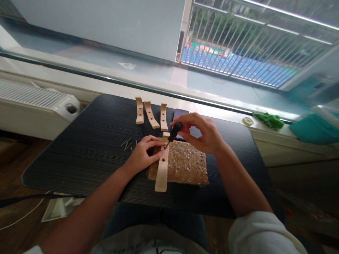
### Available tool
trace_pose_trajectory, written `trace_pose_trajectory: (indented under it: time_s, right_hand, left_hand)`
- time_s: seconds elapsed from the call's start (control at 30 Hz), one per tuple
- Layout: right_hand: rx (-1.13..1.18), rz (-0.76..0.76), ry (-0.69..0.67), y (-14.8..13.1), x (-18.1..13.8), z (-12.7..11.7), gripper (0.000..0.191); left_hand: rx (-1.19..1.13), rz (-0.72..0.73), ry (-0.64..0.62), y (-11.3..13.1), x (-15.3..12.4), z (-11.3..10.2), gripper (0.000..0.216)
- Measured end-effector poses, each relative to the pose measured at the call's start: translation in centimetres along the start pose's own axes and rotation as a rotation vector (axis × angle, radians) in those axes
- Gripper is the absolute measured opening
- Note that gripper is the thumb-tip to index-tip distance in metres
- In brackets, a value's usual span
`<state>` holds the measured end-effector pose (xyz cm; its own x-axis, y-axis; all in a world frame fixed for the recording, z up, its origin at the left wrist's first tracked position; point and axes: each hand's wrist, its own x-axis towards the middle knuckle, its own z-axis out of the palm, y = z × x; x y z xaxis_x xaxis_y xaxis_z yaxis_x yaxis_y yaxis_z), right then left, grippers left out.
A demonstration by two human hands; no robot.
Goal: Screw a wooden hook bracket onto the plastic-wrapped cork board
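Note:
My right hand [202, 132] grips the black handle of a screwdriver [175, 132] between thumb and fingers. The shaft slants down to the upper hole of a pale wooden hook [161, 176]; whether a screw is under the tip is too small to tell. My left hand [144, 153] pinches the hook's edges near that hole, thumb below and fingers above. Beneath the hook lies a block wrapped in brown cardboard and clear tape [188, 164], its top pocked with small holes. The hook's near end juts past the block's front edge.
Three more wooden hooks [151, 115] lie at the back of the black table [79, 148]. Several loose screws [127, 143] are left of my left hand. A phone [181, 113] lies behind my right hand. A tape roll [248, 121] and green cloth [270, 120] rest on the sill.

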<state>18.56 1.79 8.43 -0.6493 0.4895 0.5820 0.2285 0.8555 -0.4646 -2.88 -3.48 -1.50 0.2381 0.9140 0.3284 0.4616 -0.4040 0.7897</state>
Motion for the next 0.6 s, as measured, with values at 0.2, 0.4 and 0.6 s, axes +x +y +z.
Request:
trace_pose_trajectory:
  time_s: [0.2, 0.4, 0.6]
  right_hand:
    - [-0.016, -0.006, -0.024, -0.01, 0.14, -0.2, 0.021]
    - [0.008, -0.004, -0.011, 0.21, 0.07, -0.12, 0.021]
    - [0.006, -0.013, 0.021, 0.44, 0.06, 0.09, 0.02]
  left_hand:
    - [0.009, 0.013, 0.001, -0.01, -0.02, -0.01, 0.022]
    - [0.014, 0.012, 0.007, -0.03, 0.01, -0.03, 0.022]
    - [0.017, 0.01, 0.01, -0.05, 0.03, 0.01, 0.022]
